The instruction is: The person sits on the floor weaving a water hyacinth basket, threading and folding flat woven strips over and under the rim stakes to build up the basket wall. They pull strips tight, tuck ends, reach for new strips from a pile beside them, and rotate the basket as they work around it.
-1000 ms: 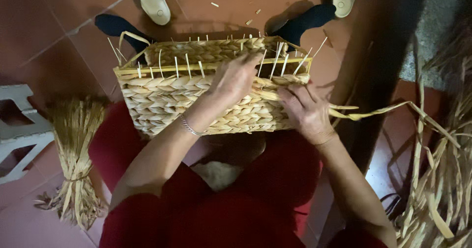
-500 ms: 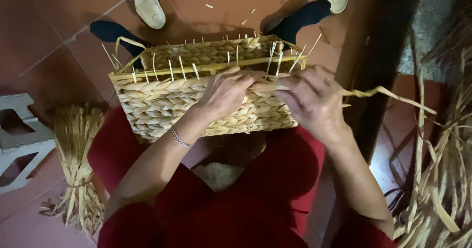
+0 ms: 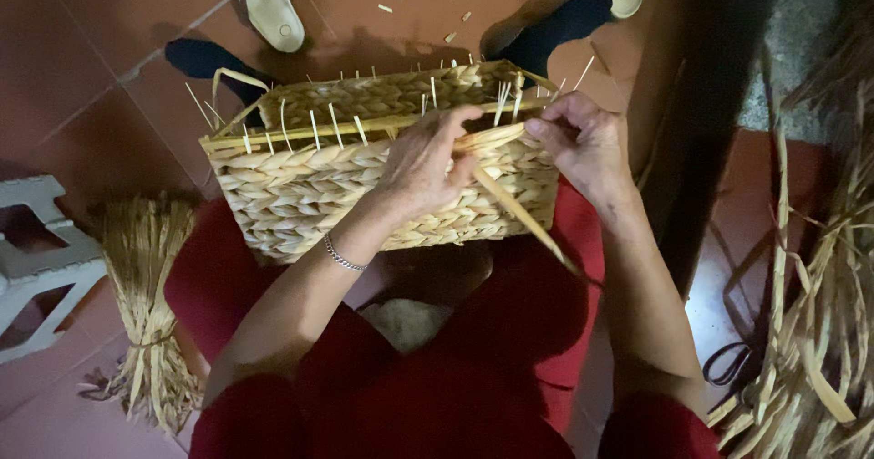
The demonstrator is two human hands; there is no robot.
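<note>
Centrally, a basket (image 3: 364,186) is rested on the lap. A strand (image 3: 510,199) is pinched by the closed right hand (image 3: 587,140) at the rim; the left hand (image 3: 423,163), fingers curled, is pressed against it.

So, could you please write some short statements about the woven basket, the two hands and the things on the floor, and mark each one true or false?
1. The rectangular woven straw basket rests on the person's lap, over red clothing. True.
2. The left hand wears a thin silver bracelet at the wrist. True.
3. The right hand lies flat on the floor tiles. False: it is up at the basket's rim, pinching a long pale straw strand.
4. A tied bundle of dry straw stands on the floor beside a pale plastic stool. True.
5. The basket is full of green leaves. False: no leaves show; thin pale stakes stick up from its rim.
</note>
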